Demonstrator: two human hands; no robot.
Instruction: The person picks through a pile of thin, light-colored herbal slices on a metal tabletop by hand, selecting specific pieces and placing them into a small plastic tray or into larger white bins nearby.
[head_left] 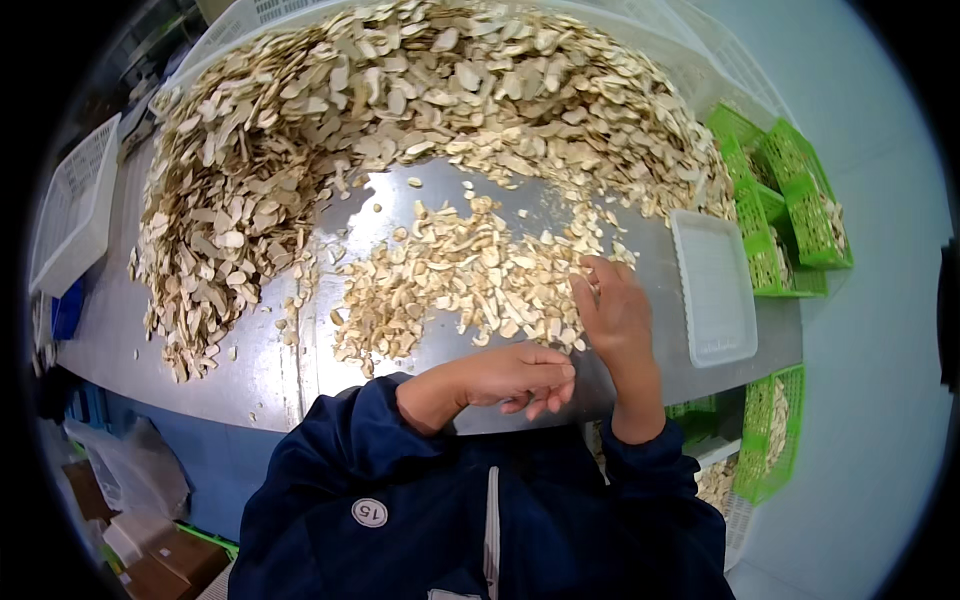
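A loose spread of small pale dried slices (pixel 470 265) lies on the metal table (pixel 240 385) in front of me. My right hand (pixel 620 315) is at its right edge, thumb and forefinger apart, the fingertips touching or just above the slices. Closer to my body, my left hand (pixel 520 378) hovers by the table's near edge with its fingers curled inward; whatever the palm may hold is hidden. Behind the spread, a big heap of larger dried slices (pixel 440 75) curves from the left side round to the right.
A shallow white tray (pixel 712 290) lies right of my right hand. Green plastic baskets (pixel 800 185) with slices stand beyond it, and another green basket (pixel 775 435) sits lower. A white crate (pixel 75 210) is at the left; cardboard boxes (pixel 175 570) are below the table.
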